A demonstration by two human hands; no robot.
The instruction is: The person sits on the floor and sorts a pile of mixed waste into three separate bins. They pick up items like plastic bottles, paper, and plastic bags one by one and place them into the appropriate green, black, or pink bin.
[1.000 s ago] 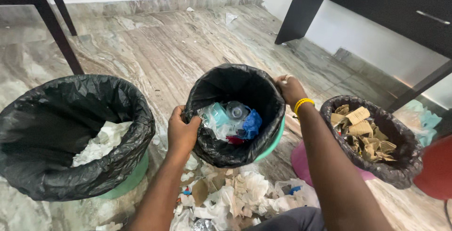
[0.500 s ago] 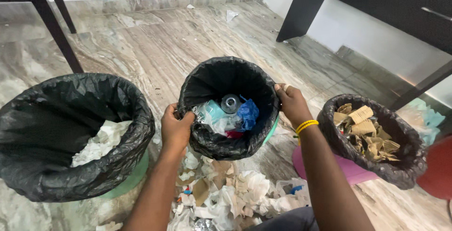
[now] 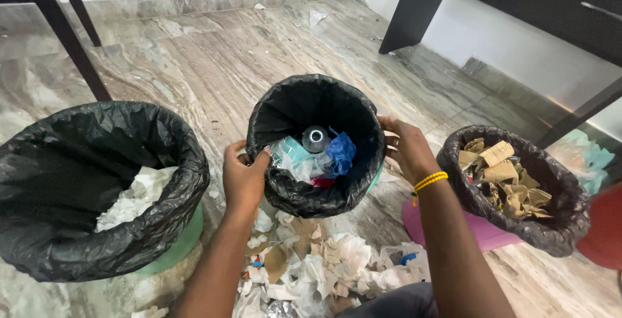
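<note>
1. Floor (image 3: 214, 52): grey-brown veined marble; 3 bins stand on it, black furniture legs at the upper corners.
2. Left bin (image 3: 97, 182): largest of the 3, green body, black liner (image 3: 168, 156) folded over the rim. White crumpled paper (image 3: 139, 195) lies inside. No hand touches it.
3. Middle bin (image 3: 317, 143): black-lined, green wall showing at its right side, tilted toward the camera. Holds a clear plastic bottle (image 3: 315, 138), blue wrapper (image 3: 341, 153), pale plastic film (image 3: 295, 159). Stands between the 2 other bins, just beyond the litter pile.
4. Right bin (image 3: 518, 188): black-lined, on a pink base (image 3: 447, 227), filled with torn brown cardboard (image 3: 499, 175).
5. Litter pile (image 3: 324, 272): white paper, cardboard scraps and plastic on the floor, near edge.
6. Left hand (image 3: 243, 178): fingers curled over the middle bin's left rim, pinching the liner.
7. Right hand (image 3: 408, 146): fingers spread and slack, resting against the middle bin's right rim, not clamped. Yellow beaded bracelet (image 3: 429, 180) on the wrist.
</note>
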